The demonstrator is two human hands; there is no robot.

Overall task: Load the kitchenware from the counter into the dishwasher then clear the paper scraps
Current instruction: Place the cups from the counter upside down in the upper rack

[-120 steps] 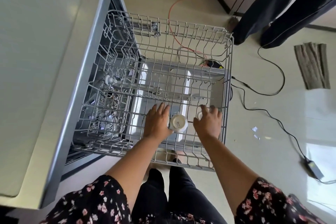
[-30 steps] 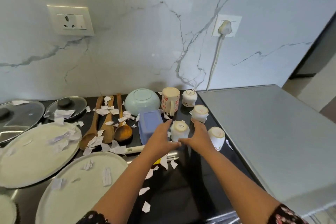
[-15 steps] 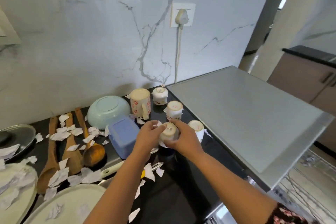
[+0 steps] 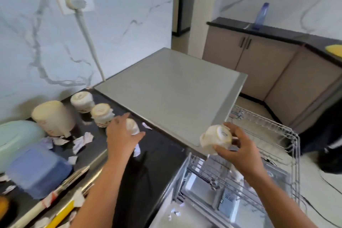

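Note:
My right hand (image 4: 238,147) grips a small white cup (image 4: 216,139) tilted on its side, in the air over the front corner of the dishwasher top (image 4: 175,90) and above the pulled-out wire rack (image 4: 273,135). My left hand (image 4: 122,135) wraps around another small white cup (image 4: 132,126) standing upside down on the black counter (image 4: 159,157). Two more upturned small cups (image 4: 82,101) (image 4: 102,114) and a taller floral mug (image 4: 53,116) stand behind it. Paper scraps (image 4: 81,141) lie scattered around them.
A pale green bowl (image 4: 16,139) and a blue plastic box (image 4: 38,170) sit upside down at the left, with utensils (image 4: 61,196) along the counter's front. A white cable (image 4: 87,42) runs down the marble wall. A person's dark trouser legs (image 4: 325,146) stand right of the rack.
My right hand has lifted one cup off the counter and carried it right, over the rack. My left hand has let go of it and closed on a neighbouring cup. The view swung right.

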